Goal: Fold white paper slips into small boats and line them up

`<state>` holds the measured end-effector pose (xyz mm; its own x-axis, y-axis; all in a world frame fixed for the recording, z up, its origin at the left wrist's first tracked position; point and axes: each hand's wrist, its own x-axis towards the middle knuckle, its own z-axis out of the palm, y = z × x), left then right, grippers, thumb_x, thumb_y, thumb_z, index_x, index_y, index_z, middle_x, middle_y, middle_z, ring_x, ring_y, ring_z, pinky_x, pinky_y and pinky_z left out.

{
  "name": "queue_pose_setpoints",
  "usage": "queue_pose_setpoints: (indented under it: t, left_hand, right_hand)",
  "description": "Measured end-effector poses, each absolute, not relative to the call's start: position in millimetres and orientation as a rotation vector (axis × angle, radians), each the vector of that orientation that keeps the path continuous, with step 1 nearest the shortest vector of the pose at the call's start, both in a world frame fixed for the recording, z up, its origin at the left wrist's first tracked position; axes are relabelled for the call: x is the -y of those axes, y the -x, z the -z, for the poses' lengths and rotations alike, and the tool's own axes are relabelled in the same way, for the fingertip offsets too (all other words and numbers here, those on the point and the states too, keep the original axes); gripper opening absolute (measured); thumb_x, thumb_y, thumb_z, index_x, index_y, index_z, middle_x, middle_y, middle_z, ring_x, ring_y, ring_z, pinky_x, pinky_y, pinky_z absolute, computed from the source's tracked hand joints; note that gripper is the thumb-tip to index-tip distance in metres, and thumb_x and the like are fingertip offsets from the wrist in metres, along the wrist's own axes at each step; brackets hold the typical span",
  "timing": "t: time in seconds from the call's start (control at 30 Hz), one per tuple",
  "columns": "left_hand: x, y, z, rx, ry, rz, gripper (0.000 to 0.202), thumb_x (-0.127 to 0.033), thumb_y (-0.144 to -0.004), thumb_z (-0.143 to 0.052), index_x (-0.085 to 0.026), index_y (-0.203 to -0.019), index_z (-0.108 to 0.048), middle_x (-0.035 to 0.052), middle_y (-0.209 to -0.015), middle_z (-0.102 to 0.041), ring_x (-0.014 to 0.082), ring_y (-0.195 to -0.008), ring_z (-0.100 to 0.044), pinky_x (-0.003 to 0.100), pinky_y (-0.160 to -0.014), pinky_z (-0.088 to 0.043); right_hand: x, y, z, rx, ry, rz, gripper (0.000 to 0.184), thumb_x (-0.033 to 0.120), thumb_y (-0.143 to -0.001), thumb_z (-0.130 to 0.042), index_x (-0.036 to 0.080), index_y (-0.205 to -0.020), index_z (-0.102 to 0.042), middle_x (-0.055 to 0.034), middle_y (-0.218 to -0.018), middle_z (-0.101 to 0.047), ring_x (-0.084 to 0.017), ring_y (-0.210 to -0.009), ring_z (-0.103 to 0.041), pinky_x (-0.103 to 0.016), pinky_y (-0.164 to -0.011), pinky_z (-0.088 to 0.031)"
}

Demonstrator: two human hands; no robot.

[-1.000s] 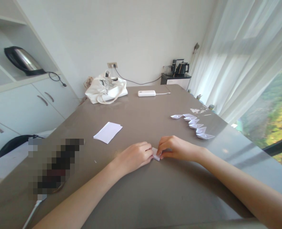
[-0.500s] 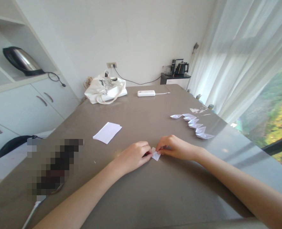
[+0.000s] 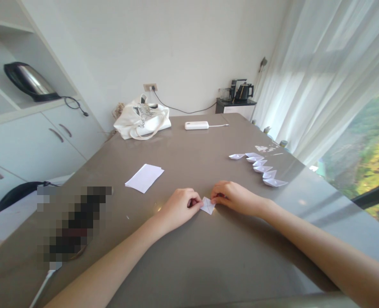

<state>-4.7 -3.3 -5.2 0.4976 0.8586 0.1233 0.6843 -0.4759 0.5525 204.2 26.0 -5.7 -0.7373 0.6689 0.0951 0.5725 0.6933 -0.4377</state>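
Observation:
A small folded piece of white paper (image 3: 208, 206), roughly square with crease lines, is held just at the table's surface between my two hands. My left hand (image 3: 183, 205) pinches its left corner between thumb and fingers. On the opposite side, my right hand (image 3: 229, 196) pinches the right corner. Several folded paper boats (image 3: 262, 169) stand in a slanting row to the right, beyond my right hand. A stack of white paper sheets (image 3: 144, 178) lies to the left, beyond my left hand.
On the brown table (image 3: 189, 158) a white bag (image 3: 142, 119) and a white power bank (image 3: 196, 125) with a short cable sit at the far end. Paper scraps (image 3: 266, 149) lie near the right edge. A pixelated dark object (image 3: 77, 226) is at left, with a white cable (image 3: 43, 286).
Both hands have shifted slightly; the right fingers now sit at the paper's right corner. More of the paper's upper face shows, and it has turned a little.

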Motion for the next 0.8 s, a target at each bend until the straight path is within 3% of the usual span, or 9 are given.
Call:
queue_pose_setpoints:
  t: [0.37, 0.8]
  left_hand:
    - [3, 5, 4, -1.334, -2.206, -0.54, 0.017, -0.023, -0.079, -0.058, -0.016, -0.071, -0.071, -0.0004, -0.061, -0.06, 0.0102, -0.056, -0.048, 0.022, -0.055, -0.032]
    - [9, -1, 0, -1.517, -2.116, -0.485, 0.02, -0.025, -0.079, -0.054, -0.017, -0.073, -0.071, 0.0037, -0.067, -0.069, 0.0155, -0.06, -0.059, 0.025, -0.057, -0.038]
  right_hand:
    - [-31, -211, 1, 2.673, 0.876, -0.6, 0.011, 0.021, -0.086, -0.056, 0.017, -0.084, -0.066, -0.0048, -0.084, -0.064, -0.016, -0.081, -0.056, -0.025, -0.072, -0.041]
    - [-20, -201, 5, 2.646, 1.123, -0.433, 0.015, 0.024, -0.087, -0.052, 0.017, -0.081, -0.063, -0.0046, -0.079, -0.065, -0.016, -0.074, -0.057, -0.025, -0.066, -0.037]
